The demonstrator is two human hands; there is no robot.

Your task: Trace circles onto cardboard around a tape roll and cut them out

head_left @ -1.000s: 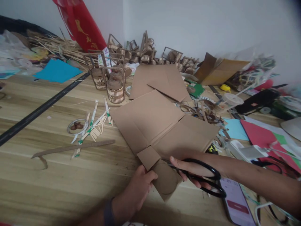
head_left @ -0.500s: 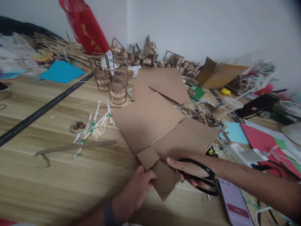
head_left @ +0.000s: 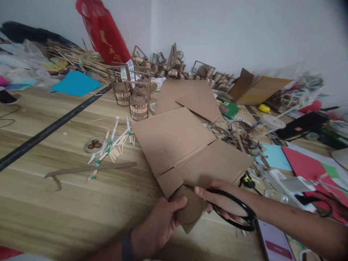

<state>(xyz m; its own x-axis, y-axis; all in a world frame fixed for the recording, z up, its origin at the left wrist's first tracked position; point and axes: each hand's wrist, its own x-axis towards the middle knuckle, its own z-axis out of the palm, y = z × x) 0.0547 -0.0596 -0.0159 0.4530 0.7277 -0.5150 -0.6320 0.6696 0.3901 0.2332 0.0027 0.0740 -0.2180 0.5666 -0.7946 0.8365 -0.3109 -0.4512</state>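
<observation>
A large flattened cardboard sheet (head_left: 174,136) lies in front of me, its near flap bearing a drawn round outline. My left hand (head_left: 160,221) pinches the edge of this flap between thumb and fingers, the thumb resting on top. Black-handled scissors (head_left: 244,208) sit in my right hand (head_left: 217,201), with fingers through the loops. Their blades reach into the cardboard beside the round outline, and the handles are close together. Part of the blades is hidden by the cardboard and my fingers.
Small stick-walled tiered baskets (head_left: 138,107) stand behind the sheet. Thin sticks (head_left: 116,148) and a ring of brown beads (head_left: 94,145) lie left. A phone (head_left: 276,241), a tape measure (head_left: 247,179) and a white power strip (head_left: 288,190) are at the right.
The scissor handles have closed together. My left thumb has moved further onto the flap, up and right. The whole view has shifted slightly.
</observation>
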